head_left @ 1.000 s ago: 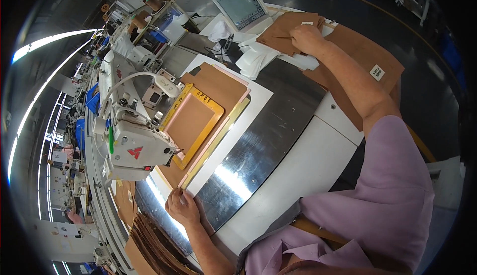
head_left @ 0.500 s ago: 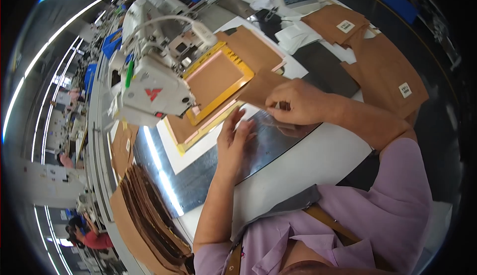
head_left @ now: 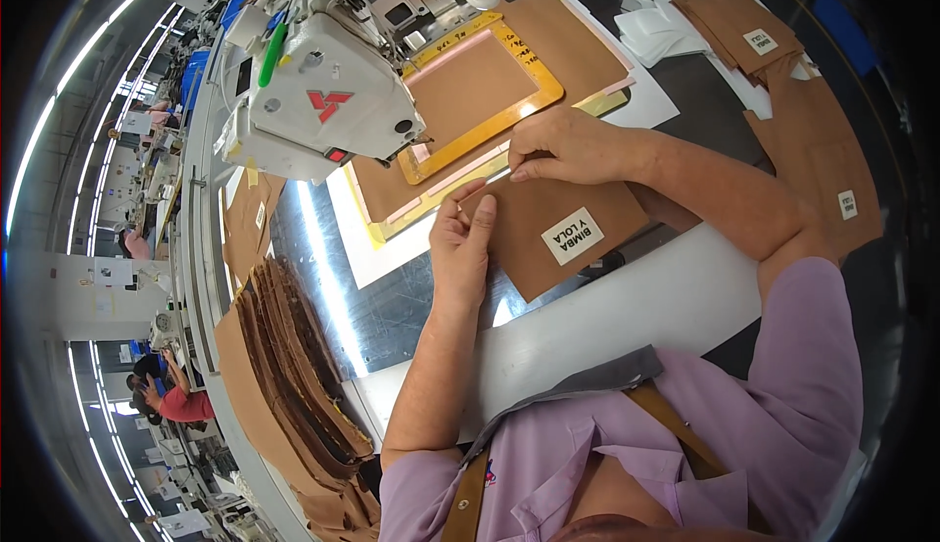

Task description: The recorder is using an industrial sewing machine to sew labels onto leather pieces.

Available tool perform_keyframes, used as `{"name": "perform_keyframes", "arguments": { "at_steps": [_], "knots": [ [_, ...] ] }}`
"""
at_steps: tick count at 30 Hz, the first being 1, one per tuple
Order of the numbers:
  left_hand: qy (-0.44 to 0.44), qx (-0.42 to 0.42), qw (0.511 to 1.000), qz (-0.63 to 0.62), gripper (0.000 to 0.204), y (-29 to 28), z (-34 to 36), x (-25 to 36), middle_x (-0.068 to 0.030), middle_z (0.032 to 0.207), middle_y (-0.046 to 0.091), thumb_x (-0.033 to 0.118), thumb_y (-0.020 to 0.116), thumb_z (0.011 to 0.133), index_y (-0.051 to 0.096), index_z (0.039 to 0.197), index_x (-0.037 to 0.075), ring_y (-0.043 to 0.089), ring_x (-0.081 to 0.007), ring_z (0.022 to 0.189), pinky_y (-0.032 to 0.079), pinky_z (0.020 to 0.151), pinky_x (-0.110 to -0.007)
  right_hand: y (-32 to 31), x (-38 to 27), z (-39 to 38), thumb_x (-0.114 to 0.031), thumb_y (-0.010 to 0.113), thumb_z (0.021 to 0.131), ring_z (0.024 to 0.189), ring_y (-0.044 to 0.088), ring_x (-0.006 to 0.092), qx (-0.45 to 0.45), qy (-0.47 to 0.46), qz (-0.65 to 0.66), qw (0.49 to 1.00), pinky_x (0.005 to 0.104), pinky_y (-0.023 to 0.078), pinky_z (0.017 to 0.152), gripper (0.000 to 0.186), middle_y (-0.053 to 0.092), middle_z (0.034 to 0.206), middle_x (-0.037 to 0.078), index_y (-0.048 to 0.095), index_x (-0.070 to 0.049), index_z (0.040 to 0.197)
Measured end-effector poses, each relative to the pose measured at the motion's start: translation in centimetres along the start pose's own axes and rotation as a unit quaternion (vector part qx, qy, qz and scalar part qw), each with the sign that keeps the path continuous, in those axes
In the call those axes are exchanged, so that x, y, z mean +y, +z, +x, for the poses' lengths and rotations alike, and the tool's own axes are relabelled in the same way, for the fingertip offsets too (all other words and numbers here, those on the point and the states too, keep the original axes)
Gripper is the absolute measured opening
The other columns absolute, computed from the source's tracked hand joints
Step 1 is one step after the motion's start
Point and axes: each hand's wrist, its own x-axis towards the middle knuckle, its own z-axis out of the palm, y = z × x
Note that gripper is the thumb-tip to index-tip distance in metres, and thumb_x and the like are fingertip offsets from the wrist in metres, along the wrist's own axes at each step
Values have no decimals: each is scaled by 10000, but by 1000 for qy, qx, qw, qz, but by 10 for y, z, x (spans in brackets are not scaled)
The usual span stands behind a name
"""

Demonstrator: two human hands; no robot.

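Note:
A brown leather-like panel (head_left: 529,224) with a white label (head_left: 573,236) tilts over the shiny metal plate. My right hand (head_left: 568,147) pinches its upper edge between thumb and fingers. At the panel's left corner, my left hand (head_left: 462,253) has its thumb on the near side, and its fingers reach up behind the edge. Just beyond my hands lies a yellow-orange frame (head_left: 534,101) over a larger brown piece (head_left: 475,77), beside the head of a white sewing machine (head_left: 328,101). A pale yellow template with pink strips (head_left: 403,211) shows under the frame.
A thick stack of brown pieces (head_left: 284,376) stands at the near left. Labelled brown panels (head_left: 734,28) lie at the far right, near white crumpled sheets (head_left: 661,35) and a dark grey sheet (head_left: 705,96). The metal plate (head_left: 392,302) reaches under my left forearm.
The panel has turned, so its labelled face now shows. My left hand, earlier apart from it with fingers spread, has come to its corner. The whole view has shifted.

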Motion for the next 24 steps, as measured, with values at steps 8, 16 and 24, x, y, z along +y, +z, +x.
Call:
{"name": "perform_keyframes", "arguments": {
  "at_steps": [8, 16, 24],
  "knots": [
    [39, 86, 988, 122, 204, -20, 14, 3, -58, 818, 724, 167, 711, 1002, 724, 1058, -29, 652, -93, 673, 560, 630, -240, -8, 2, 10, -217, 719, 914, 919, 701, 273, -17, 23, 40, 999, 380, 530, 832, 177, 742, 936, 112, 761, -49, 952],
    [40, 110, 983, 143, 178, -30, 29, 3, -57, 754, 713, 150, 753, 970, 681, 948, -11, 650, -88, 648, 526, 598, -224, 0, 9, 25, -206, 760, 872, 864, 720, 279, -24, 15, 31, 999, 379, 549, 772, 187, 745, 892, 137, 762, -33, 944],
    [73, 134, 951, 269, 210, -71, 60, 22, -43, 859, 726, 192, 785, 949, 726, 994, -4, 621, -63, 678, 505, 614, -210, -30, 55, 82, -170, 752, 895, 817, 708, 240, -13, -15, 14, 1000, 365, 543, 745, 154, 742, 865, 120, 750, -20, 933]
  ]
}}
